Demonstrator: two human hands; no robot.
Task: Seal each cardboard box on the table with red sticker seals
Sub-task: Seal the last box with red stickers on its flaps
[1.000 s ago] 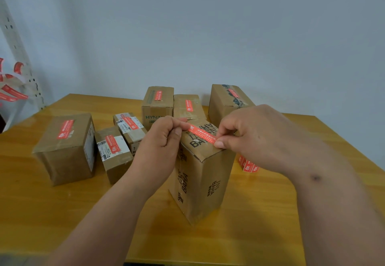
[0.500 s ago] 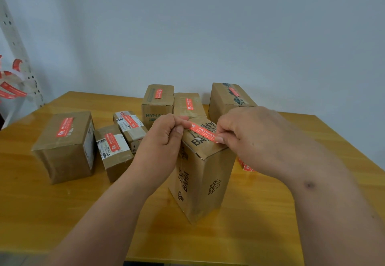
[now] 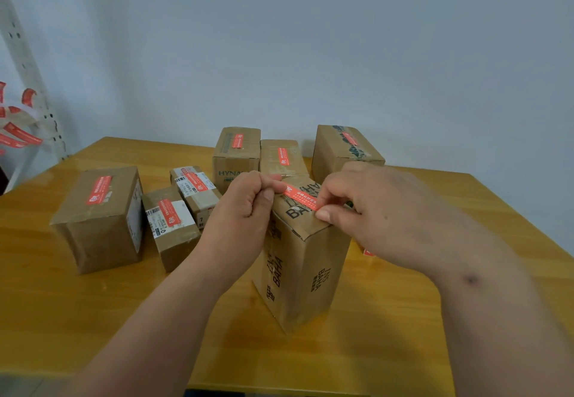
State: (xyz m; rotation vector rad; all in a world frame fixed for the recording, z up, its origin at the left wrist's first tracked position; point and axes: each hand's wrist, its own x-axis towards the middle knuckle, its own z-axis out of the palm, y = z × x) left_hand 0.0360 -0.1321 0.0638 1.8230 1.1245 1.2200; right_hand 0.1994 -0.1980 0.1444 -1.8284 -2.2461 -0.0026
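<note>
Both hands, left hand (image 3: 248,201) and right hand (image 3: 382,210), are pinching the red sticker seal (image 3: 301,197) across the tall BAHA box (image 3: 306,260).

The desk (image 3: 93,303) is glossy varnished wood. The tall box (image 3: 306,272) is matt brown cardboard, its red seal (image 3: 302,196) smooth paper

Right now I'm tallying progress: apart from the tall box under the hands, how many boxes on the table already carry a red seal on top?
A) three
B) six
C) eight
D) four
B: six sealed boxes sit behind the tall box, from the big left box to the back right box.
</note>
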